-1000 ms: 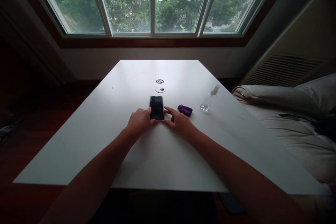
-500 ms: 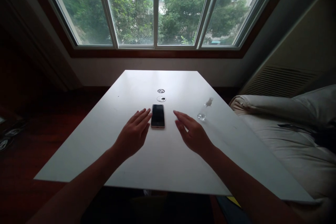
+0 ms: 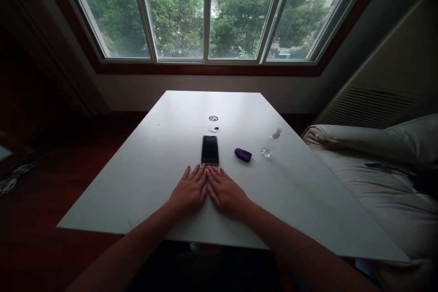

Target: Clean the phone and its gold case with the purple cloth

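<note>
Head camera, looking forward and down over a white table (image 3: 143, 178) set under a wide window (image 3: 205, 9) with green trees outside.

Both of the person's hands lie palm down on the tabletop, side by side, touching along their inner edges. The left hand (image 3: 189, 193) has its fingers straight and loosely together, holding nothing. The right hand (image 3: 226, 195) mirrors it, fingers straight and slightly fanned, also empty.

Just beyond the fingertips, centred where the two hands meet, a phone (image 3: 210, 149) lies flat with its dark screen up and its short edge facing the fingers. A small gap of bare table separates it from the fingertips; neither hand touches it.

The phone looks like a thin, rigid slab, probably light enough for one hand, with smooth glass that would likely be slippery and could crack if dropped. The long side edges seem the safest place to take hold, thumb on one and fingers on the other, since it lies flush to the surface.

Beyond and to the right of the right fingertips sits a small crumpled purple cloth (image 3: 243, 154), and further right a clear spray bottle (image 3: 270, 144). Past the phone are two round cable grommets (image 3: 214, 123). A pale cushioned sofa (image 3: 376, 155) stands beside the table's right edge.
</note>
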Demonstrator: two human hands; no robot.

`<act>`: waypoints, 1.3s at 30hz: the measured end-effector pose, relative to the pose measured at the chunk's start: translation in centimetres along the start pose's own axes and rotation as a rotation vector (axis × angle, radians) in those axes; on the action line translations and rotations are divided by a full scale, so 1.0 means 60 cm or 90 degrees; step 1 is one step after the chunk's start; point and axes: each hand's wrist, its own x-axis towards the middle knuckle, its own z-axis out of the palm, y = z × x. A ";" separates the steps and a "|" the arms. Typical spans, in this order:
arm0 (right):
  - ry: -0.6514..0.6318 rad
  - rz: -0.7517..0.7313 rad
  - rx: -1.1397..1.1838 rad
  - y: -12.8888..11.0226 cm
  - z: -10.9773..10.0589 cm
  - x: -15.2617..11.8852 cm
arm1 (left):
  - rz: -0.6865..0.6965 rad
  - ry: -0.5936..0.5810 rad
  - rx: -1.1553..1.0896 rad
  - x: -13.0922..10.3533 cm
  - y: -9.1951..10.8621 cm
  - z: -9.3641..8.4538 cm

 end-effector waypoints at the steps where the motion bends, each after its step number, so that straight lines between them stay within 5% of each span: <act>1: -0.001 0.007 -0.001 0.000 0.000 0.000 | -0.002 -0.005 -0.002 -0.001 0.001 -0.002; 39: -0.015 0.030 -0.017 -0.002 0.003 0.005 | -0.036 -0.023 -0.026 -0.007 0.007 0.001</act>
